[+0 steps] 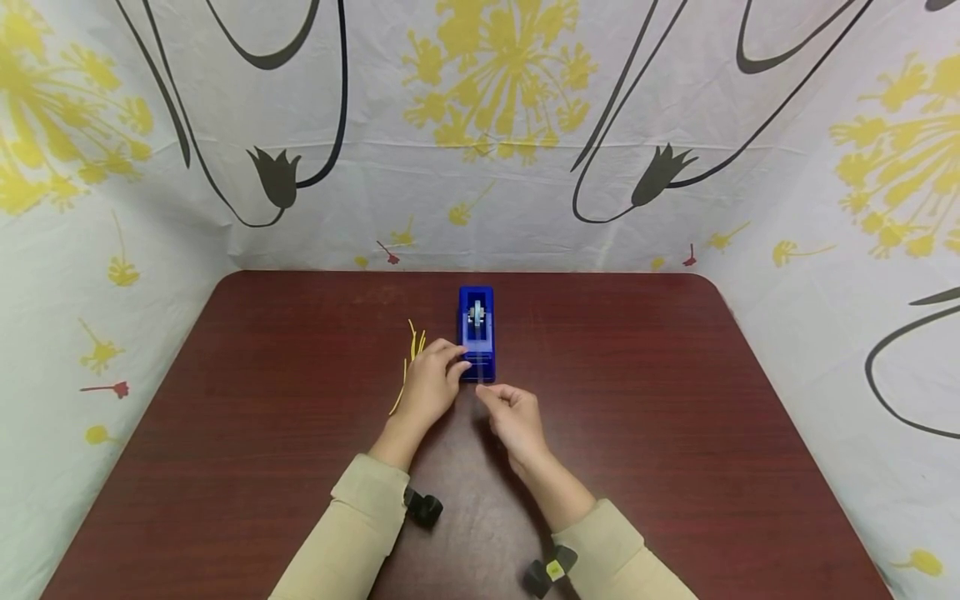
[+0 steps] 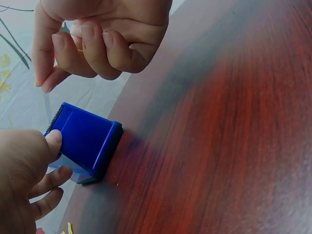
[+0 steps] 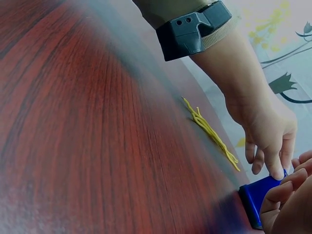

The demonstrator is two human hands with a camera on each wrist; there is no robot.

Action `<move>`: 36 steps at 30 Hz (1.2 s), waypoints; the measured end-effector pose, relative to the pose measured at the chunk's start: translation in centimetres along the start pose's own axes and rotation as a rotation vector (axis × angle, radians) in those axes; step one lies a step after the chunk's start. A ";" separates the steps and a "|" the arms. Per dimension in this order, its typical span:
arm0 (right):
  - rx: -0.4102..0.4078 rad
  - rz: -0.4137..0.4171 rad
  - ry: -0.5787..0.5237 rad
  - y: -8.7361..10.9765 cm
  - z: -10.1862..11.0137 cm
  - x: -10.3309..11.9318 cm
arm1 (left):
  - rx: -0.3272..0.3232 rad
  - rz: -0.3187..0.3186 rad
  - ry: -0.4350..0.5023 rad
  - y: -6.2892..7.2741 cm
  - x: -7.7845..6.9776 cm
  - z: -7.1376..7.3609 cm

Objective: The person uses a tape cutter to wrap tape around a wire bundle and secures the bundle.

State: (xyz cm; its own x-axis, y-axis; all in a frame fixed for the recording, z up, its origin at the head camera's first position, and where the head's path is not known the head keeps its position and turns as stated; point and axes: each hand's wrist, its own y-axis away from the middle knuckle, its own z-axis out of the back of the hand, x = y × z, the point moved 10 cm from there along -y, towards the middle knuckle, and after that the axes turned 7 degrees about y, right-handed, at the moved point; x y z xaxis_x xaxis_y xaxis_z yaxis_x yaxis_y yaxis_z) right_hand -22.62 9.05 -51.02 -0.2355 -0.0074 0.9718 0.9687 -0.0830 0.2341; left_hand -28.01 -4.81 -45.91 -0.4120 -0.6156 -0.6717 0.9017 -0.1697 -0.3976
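Observation:
A blue tape dispenser (image 1: 486, 343) stands on the table, its roll toward the far side and its toothed cutter toward me. My left hand (image 1: 429, 382) holds the dispenser at its left front, the thumb pressing close by the cutter. From the cutter a short strip of clear tape (image 2: 47, 105) stretches to my right hand (image 1: 517, 418), which pinches its end between thumb and index finger. In the left wrist view, the right hand's other fingers are curled toward the palm.
Several thin yellow strings (image 3: 212, 131) lie on the tabletop, just left of the left hand. The dark red-brown wooden table (image 1: 637, 400) meets a patterned white cloth (image 1: 525, 208) at its back and sides. Each wrist wears a small black camera (image 3: 190, 34).

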 end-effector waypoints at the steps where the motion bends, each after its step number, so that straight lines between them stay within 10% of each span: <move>1: 0.000 -0.002 0.003 0.0 0.0 0.0 | 0.001 0.001 0.000 0.0 0.0 0.0; 36: 0.021 0.016 0.057 0.5 0.1 0.0 | -0.012 0.018 0.012 0.1 0.1 0.0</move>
State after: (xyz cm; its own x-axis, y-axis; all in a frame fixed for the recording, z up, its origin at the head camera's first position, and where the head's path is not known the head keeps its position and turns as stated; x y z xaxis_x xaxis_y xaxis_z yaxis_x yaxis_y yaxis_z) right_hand -22.10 9.09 -50.92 -0.2231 -0.0654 0.9726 0.9737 -0.0616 0.2192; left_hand -27.97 -4.89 -46.02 -0.3976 -0.6095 -0.6858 0.9072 -0.1495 -0.3932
